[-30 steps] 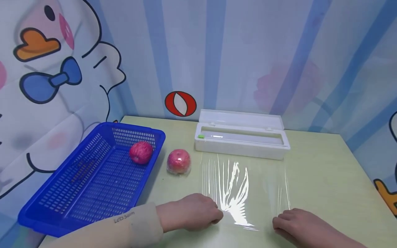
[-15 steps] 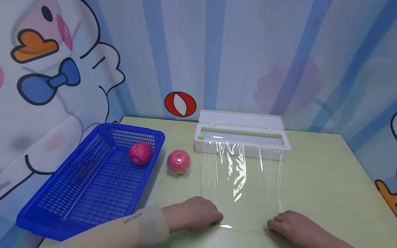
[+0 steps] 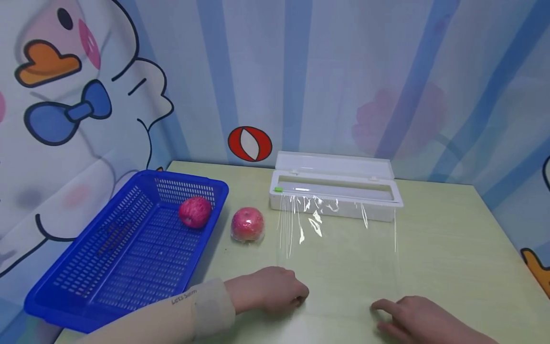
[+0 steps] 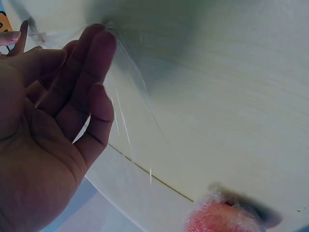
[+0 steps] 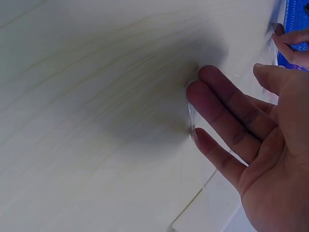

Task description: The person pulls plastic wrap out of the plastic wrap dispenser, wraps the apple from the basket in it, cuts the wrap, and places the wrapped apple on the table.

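Note:
A sheet of clear plastic wrap (image 3: pixel 339 258) runs from a white wrap dispenser box (image 3: pixel 335 165), its lid raised, toward the near side of the table. At the sheet's near left corner, my left hand (image 3: pixel 279 289) touches the film. The left wrist view has its longer fingertips at the film edge (image 4: pixel 137 72), thumb apart from them. My right hand (image 3: pixel 417 317) is by the near right corner, index finger stretched out. In the right wrist view its straight fingers (image 5: pixel 227 111) touch the film edge, thumb held away. A film-wrapped apple (image 3: pixel 248 223) sits left of the sheet.
A blue plastic basket (image 3: pixel 189 177) stands on the left, holding a red apple (image 3: pixel 195 212). On the box's left end is a small green slider (image 3: pixel 278 189). A printed cloth backdrop (image 3: pixel 326 81) closes off the table's back and sides.
The wrap first lay low in front of the box, then rose to its front edge; its bright creases have since faded. My right hand's curled fingers have opened, the index finger now extended.

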Available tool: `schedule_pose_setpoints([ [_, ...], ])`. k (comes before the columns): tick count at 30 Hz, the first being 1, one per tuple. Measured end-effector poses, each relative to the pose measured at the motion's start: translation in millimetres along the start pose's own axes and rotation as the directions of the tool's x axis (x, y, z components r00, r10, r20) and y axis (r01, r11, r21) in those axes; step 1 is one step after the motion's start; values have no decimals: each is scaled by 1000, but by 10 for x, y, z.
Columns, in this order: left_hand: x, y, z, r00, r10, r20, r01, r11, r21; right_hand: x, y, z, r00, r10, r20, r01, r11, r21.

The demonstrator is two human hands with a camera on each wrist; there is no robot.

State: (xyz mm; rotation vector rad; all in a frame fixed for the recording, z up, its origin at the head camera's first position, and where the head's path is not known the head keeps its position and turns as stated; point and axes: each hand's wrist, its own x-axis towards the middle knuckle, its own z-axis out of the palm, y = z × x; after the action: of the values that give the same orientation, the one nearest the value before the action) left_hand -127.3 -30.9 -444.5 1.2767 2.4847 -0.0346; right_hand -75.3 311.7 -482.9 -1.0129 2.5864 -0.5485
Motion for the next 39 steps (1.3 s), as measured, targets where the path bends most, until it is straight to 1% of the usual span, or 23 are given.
schedule_pose_setpoints([
  [1, 7, -10, -6, 1000, 3, -4, -3, 1000, -11, 1, -3, -20, 999, 36, 30, -36, 999, 31],
  [4, 20, -32, -14, 1000, 10, -12, -11, 1000, -18, 8, 5, -60, 995, 76, 68, -81, 995, 65],
  [10, 37, -46, 30, 999, 5, -36, -5, 1000, 15, -8, 43, -77, 997, 39, 63, -41, 998, 43],
  [13, 36, -51, 47, 999, -3, -46, 4, 1000, 27, -14, 54, -78, 999, 1, 53, -2, 1000, 30],
  [15, 39, -58, 51, 999, -7, -51, 9, 999, 37, -9, 51, -96, 999, -5, 54, 3, 999, 36],
  [16, 43, -61, 45, 999, -8, -54, 10, 999, 41, -3, 50, -113, 998, 5, 61, -8, 999, 45],
  [17, 49, -63, 35, 998, -11, -58, 14, 999, 46, 4, 50, -125, 999, -4, 52, 2, 999, 41],
  [19, 66, -59, -21, 998, -18, -57, 20, 999, 42, 33, 41, -174, 999, 16, 47, -18, 999, 45],
  [21, 106, -54, -103, 998, -27, -61, 30, 998, 54, 79, 29, -237, 999, 26, 28, -26, 999, 27],
  [24, 201, -54, -236, 995, -55, -78, 61, 995, 77, 180, 22, -335, 998, -32, -45, 31, 999, -21],
  [26, 297, -73, -297, 991, -85, -104, 96, 989, 116, 260, 29, -396, 991, -88, -103, 82, 995, -58],
  [28, 396, -95, -350, 983, -127, -131, 147, 978, 150, 345, 44, -437, 973, -152, -174, 134, 985, -112],
  [31, 530, -119, -395, 967, -201, -157, 230, 955, 189, 481, 63, -473, 948, -198, -248, 154, 970, -188],
  [33, 587, -126, -398, 956, -239, -168, 272, 938, 215, 569, 70, -478, 940, -202, -274, 141, 964, -226],
  [34, 608, -130, -386, 952, -252, -171, 287, 931, 225, 610, 73, -477, 940, -197, -279, 131, 962, -238],
  [36, 628, -134, -351, 946, -267, -181, 308, 917, 253, 677, 82, -470, 944, -180, -275, 109, 961, -255],
  [39, 641, -147, -289, 942, -273, -196, 322, 901, 291, 739, 101, -455, 949, -155, -273, 76, 957, -278],
])
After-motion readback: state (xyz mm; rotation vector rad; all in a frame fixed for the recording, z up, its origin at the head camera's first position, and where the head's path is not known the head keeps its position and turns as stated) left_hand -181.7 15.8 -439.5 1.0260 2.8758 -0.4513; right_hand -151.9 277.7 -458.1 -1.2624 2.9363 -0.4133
